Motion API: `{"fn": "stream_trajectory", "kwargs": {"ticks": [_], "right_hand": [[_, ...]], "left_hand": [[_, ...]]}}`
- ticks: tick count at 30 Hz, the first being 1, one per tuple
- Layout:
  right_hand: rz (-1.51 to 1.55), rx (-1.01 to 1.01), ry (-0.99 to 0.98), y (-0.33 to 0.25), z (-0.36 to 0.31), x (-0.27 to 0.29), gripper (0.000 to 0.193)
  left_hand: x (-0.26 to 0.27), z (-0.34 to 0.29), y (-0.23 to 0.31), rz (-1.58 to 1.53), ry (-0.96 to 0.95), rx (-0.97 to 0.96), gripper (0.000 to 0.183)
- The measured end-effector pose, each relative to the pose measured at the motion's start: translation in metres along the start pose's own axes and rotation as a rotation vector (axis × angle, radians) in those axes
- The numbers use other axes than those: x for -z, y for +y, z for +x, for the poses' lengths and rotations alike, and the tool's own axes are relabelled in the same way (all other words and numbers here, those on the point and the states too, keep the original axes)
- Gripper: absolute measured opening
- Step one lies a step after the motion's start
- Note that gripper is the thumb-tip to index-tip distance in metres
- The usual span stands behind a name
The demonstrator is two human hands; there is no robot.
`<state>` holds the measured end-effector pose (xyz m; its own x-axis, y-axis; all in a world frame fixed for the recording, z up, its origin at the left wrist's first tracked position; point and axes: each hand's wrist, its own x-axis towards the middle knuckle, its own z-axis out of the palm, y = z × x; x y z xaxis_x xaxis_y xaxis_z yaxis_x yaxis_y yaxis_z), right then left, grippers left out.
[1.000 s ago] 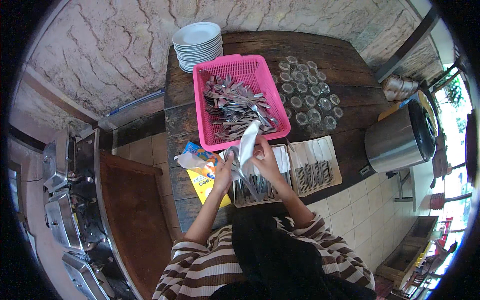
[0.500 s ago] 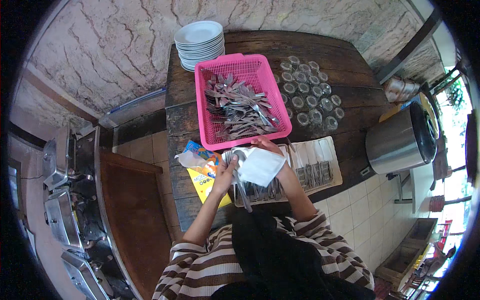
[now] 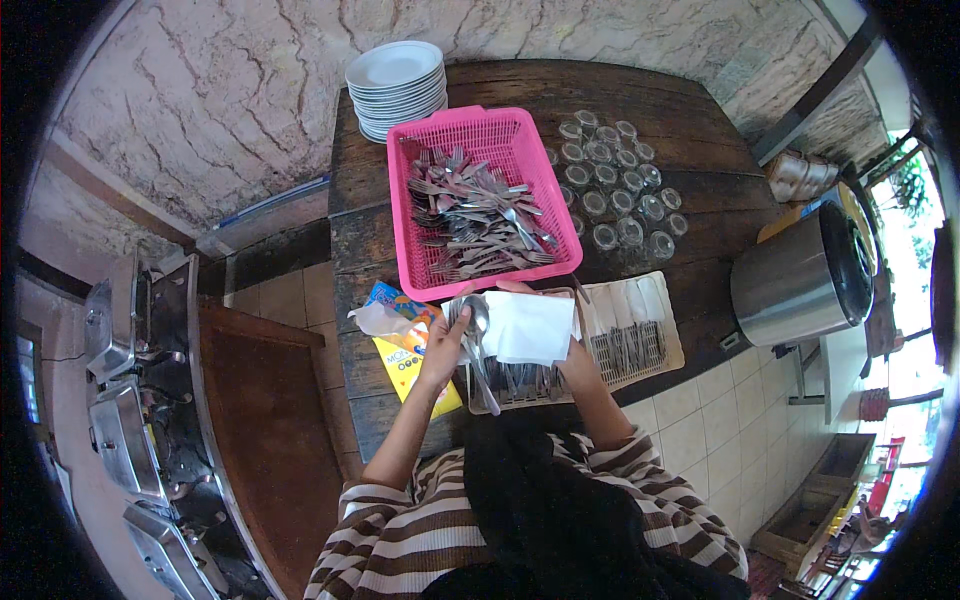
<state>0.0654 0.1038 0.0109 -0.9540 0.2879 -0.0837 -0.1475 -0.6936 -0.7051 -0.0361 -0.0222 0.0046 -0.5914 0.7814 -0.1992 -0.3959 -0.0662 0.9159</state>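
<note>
My left hand (image 3: 440, 348) is closed around a spoon (image 3: 479, 318), its bowl up and its handle slanting down toward me. A second piece of cutlery seems to lie along it, partly covered by my fingers. Just to the right, a folded white paper napkin (image 3: 532, 328) lies over my right hand (image 3: 580, 365), which holds it from behind; most of those fingers are hidden. Under both hands stands a cream basket (image 3: 540, 402) of cutlery. Beyond them is a pink plastic basket (image 3: 410, 262) heaped with loose forks and other cutlery.
A yellow napkin pack (image 3: 412, 368) lies left of my hands. Another cream tray (image 3: 672, 340) with napkin-wrapped cutlery is on the right. Stacked white plates (image 3: 396, 68), upturned glasses (image 3: 622, 203) and a steel pot (image 3: 790, 285) stand farther off on the dark wooden table (image 3: 640, 95).
The napkin has turned from a slant to nearly level and squared up beside the spoon. The spoon's bowl now shows more fully. My hands have barely shifted.
</note>
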Motion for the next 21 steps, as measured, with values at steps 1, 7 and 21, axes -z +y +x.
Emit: {"fn": "stream_trajectory", "kwargs": {"ticks": [1,7,21], "right_hand": [[0.0,0.002,0.002,0.0,0.001,0.0,0.044],[-1.018,0.315,-0.01,-0.005,0.003,-0.032,0.042],[-1.093,0.236,0.192,0.028,-0.005,-0.012,0.043]], "left_hand": [[-0.002,0.0,-0.001,0.0,-0.003,0.001,0.029],[0.008,0.005,-0.02,0.03,-0.076,0.012,0.035],[-0.017,0.001,-0.006,-0.175,-0.005,-0.015,0.031]]}}
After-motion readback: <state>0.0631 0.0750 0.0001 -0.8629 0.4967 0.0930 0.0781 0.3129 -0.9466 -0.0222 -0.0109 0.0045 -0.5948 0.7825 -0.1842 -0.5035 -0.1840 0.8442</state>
